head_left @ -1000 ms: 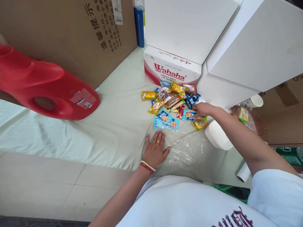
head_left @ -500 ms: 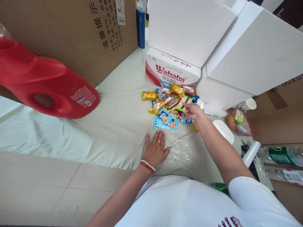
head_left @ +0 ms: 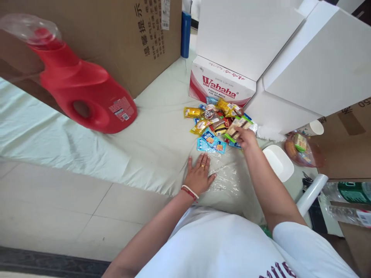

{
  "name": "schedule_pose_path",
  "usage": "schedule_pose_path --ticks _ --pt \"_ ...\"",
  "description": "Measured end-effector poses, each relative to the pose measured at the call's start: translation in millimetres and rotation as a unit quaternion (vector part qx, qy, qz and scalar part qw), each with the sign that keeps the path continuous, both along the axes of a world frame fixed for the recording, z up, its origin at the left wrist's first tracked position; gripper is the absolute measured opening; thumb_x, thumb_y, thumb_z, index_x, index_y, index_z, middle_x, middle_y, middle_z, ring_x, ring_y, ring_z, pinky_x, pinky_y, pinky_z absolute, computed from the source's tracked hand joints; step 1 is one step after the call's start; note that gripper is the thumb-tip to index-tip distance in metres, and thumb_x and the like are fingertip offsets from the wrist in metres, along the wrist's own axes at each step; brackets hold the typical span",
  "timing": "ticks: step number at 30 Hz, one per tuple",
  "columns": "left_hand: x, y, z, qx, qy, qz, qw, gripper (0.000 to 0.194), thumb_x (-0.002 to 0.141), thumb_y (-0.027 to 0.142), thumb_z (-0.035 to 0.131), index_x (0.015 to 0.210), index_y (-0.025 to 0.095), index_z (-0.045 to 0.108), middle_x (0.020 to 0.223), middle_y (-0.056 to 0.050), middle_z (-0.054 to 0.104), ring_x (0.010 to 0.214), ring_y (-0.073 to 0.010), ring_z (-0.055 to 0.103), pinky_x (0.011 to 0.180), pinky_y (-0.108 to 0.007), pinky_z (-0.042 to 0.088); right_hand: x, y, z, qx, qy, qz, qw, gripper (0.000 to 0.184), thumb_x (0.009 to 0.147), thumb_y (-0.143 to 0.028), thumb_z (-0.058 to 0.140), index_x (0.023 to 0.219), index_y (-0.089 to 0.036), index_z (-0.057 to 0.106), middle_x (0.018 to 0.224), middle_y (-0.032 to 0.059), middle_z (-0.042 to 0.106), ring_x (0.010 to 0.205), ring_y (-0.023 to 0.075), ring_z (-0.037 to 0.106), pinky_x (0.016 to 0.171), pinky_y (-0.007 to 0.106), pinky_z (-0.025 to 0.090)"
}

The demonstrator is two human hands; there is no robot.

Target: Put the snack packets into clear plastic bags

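A heap of small snack packets [head_left: 216,121], yellow, blue, red and brown, lies on a pale green cloth [head_left: 150,143] in front of a white and red Wahaha box [head_left: 222,87]. My right hand [head_left: 245,137] is closed on a snack packet with green edges [head_left: 236,129] at the heap's right side. My left hand [head_left: 199,175] lies flat and open, fingers spread, on the edge of a clear plastic bag [head_left: 232,181] below the heap. Two blue packets [head_left: 211,142] lie just above its fingertips.
A large red detergent jug [head_left: 87,98] lies on the cloth at left, before a big cardboard box [head_left: 121,42]. White boxes [head_left: 307,65] stand behind. A white bowl [head_left: 278,162], paper cup [head_left: 314,127], bagged food [head_left: 301,148], a roll [head_left: 311,193] and bottles [head_left: 348,200] crowd the right.
My right hand went from the heap's lower right edge up to its right side and now grips a green-edged packet. My left hand stayed flat. The camera view shifted left.
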State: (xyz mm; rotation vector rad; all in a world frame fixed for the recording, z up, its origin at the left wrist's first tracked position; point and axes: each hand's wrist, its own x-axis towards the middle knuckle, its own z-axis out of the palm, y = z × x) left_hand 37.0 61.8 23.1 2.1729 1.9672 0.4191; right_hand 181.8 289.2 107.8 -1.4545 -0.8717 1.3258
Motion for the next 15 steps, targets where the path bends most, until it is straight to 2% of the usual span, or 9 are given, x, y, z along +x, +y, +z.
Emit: schedule_pose_path --ticks 2,3,5,7,9,10,12,13,15 --pt "0 -1 1.4 -0.002 -0.003 -0.002 1.000 0.080 0.098 0.065 0.036 0.159 0.014 0.035 0.167 -0.016 0.031 0.157 -0.0338 0.021 0.125 -0.069 0.006 39 -16 18.1 0.033 -0.019 0.027 0.999 0.036 0.063 -0.015 0.087 0.093 -0.016 0.066 0.077 -0.0006 0.075 0.067 0.0163 0.071 0.061 0.027 0.060" --pt "0 -1 2.3 -0.003 -0.004 -0.003 1.000 0.082 0.097 0.067 0.037 0.159 0.014 0.035 0.167 -0.016 0.031 0.157 -0.0349 0.021 0.125 -0.069 0.005 57 -25 27.1 0.049 -0.037 0.070 0.996 0.040 0.061 -0.020 0.090 0.096 -0.016 0.069 0.083 0.0009 0.077 0.071 0.0177 0.072 0.064 0.028 0.061" --pt "0 -1 3.9 -0.003 -0.007 -0.006 1.000 0.082 0.097 0.066 0.036 0.159 0.013 0.034 0.167 -0.017 0.031 0.157 -0.0351 0.021 0.124 -0.070 0.004 84 -41 42.2 0.035 -0.093 0.220 0.970 0.047 0.059 -0.029 0.093 0.100 -0.017 0.073 0.091 0.0032 0.079 0.079 0.0213 0.074 0.071 0.032 0.061" --pt "0 -1 4.2 -0.003 -0.006 -0.005 1.000 0.076 0.101 0.060 0.031 0.159 0.012 0.034 0.167 -0.017 0.029 0.157 -0.0332 0.022 0.124 -0.070 0.001 95 -56 49.4 -0.029 -0.163 0.404 0.900 0.047 0.062 -0.038 0.092 0.101 -0.018 0.076 0.092 0.0040 0.079 0.082 0.0242 0.074 0.074 0.034 0.060" --pt "1 -2 2.9 -0.005 0.001 -0.001 1.000 0.069 0.103 0.053 0.028 0.159 0.012 0.035 0.167 -0.017 0.027 0.157 -0.0317 0.023 0.124 -0.070 -0.001 90 -68 46.6 -0.068 -0.240 0.560 0.790 0.041 0.069 -0.045 0.087 0.099 -0.018 0.077 0.091 0.0033 0.078 0.082 0.0251 0.072 0.073 0.033 0.057" --pt "2 -2 1.9 -0.005 0.005 0.002 1.000 0.068 0.104 0.051 0.028 0.159 0.012 0.035 0.167 -0.017 0.027 0.157 -0.0315 0.023 0.124 -0.071 -0.001 85 -73 41.9 -0.063 -0.286 0.614 0.733 0.038 0.073 -0.046 0.083 0.098 -0.019 0.077 0.091 0.0031 0.077 0.083 0.0251 0.071 0.072 0.032 0.055" --pt "3 -4 -0.4 -0.003 0.013 0.010 1.000 0.067 0.104 0.048 0.028 0.159 0.011 0.033 0.167 -0.018 0.027 0.157 -0.0319 0.023 0.123 -0.072 -0.002 73 -83 28.6 -0.001 -0.405 0.644 0.649 0.035 0.077 -0.043 0.079 0.103 -0.019 0.077 0.096 0.0052 0.076 0.089 0.0260 0.068 0.077 0.033 0.051" --pt "3 -6 -1.3 -0.001 0.016 0.014 1.000 0.067 0.104 0.049 0.029 0.160 0.011 0.032 0.167 -0.018 0.027 0.157 -0.0322 0.023 0.123 -0.073 -0.001 68 -88 21.2 0.043 -0.469 0.625 0.623 0.038 0.079 -0.041 0.079 0.110 -0.019 0.076 0.103 0.0079 0.074 0.095 0.0277 0.066 0.082 0.034 0.050" --pt "3 -10 -1.8 0.002 0.020 0.021 1.000 0.069 0.104 0.050 0.030 0.160 0.010 0.030 0.167 -0.019 0.026 0.157 -0.0329 0.024 0.122 -0.074 -0.001 63 -100 7.8 0.125 -0.564 0.557 0.596 0.053 0.081 -0.044 0.079 0.126 -0.017 0.070 0.118 0.0137 0.070 0.109 0.0318 0.060 0.092 0.040 0.045"
